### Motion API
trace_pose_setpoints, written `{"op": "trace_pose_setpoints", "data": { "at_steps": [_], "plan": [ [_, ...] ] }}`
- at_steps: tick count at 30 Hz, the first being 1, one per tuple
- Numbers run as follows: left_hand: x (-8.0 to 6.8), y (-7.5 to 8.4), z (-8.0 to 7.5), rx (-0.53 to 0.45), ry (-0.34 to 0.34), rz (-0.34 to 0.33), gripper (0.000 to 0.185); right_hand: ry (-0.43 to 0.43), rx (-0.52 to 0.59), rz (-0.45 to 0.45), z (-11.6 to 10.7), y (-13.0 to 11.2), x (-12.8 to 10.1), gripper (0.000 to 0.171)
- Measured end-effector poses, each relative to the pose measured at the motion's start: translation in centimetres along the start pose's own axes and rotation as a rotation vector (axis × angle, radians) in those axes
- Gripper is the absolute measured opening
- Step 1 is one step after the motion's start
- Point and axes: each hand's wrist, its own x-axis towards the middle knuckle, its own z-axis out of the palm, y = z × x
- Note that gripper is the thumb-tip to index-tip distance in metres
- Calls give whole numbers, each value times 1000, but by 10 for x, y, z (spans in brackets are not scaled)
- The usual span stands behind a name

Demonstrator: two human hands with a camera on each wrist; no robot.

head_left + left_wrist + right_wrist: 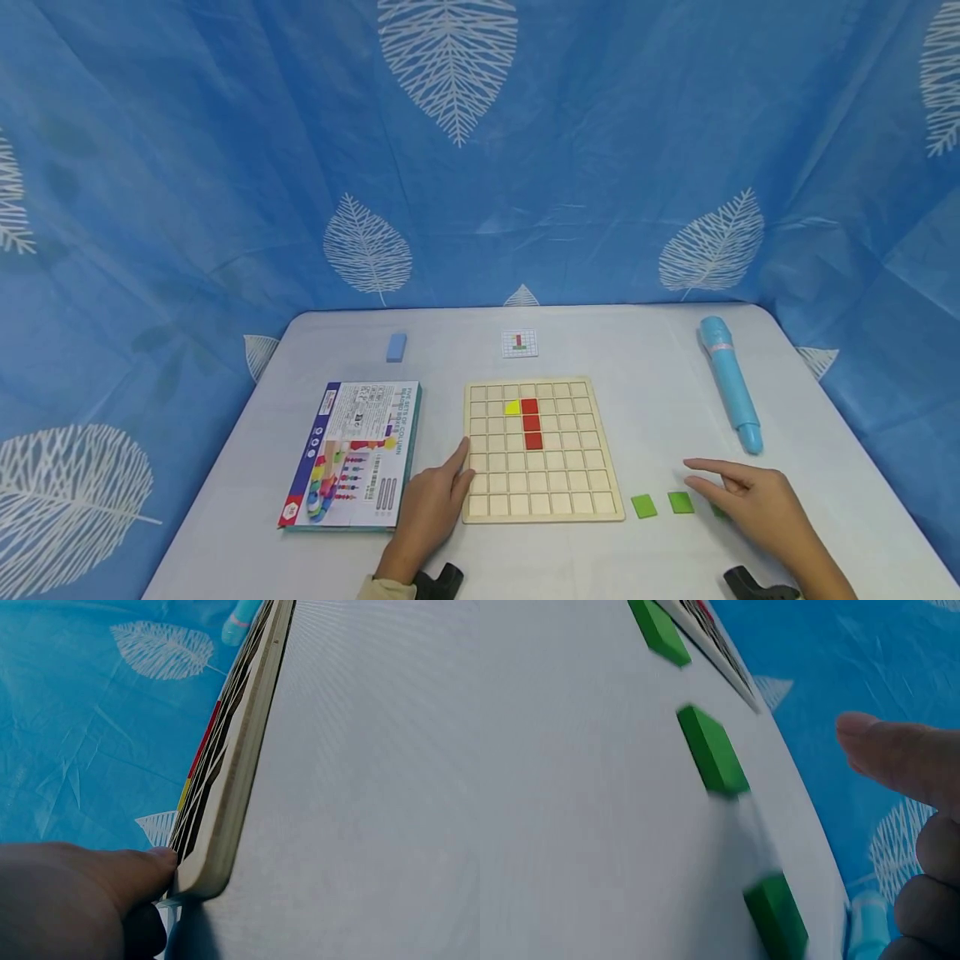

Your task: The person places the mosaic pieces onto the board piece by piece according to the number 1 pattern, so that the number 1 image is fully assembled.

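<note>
Left hand (427,508) relaxed, fingertips steadying the pale wooden grid board (542,450) at its 8 o'clock corner. Three flat green square tiles (681,502) on bench at board's 4 o'clock. Right hand (753,497) released, grasping nothing, over rightmost tile. Advisable: pinch tile edges; keep board braced.

Head view: high, looking down, whole white table (645,367). Wrist views: grazing tabletop (very near), sharing pale wooden grid board (240,750) edge.
</note>
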Motion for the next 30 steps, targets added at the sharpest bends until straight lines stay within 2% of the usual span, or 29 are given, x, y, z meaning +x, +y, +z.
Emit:
{"op": "trace_pose_setpoints", "data": {
  "at_steps": [6, 12, 23, 30],
  "plan": [
    [0, -1, 1, -8, -2, 2, 51, -42, 6, 61, -17, 22, -12, 29],
    [0, 0, 1, 7, 8, 7, 51, -100, -26, 117, -20, 37, -18, 37],
    [1, 2, 0, 23, 13, 11, 51, -128, -1, 159, -17, 46, -23, 43],
    [1, 2, -1, 34, 6, -12, 51, -150, 2, 150, -15, 48, -21, 45]
  ]
}}
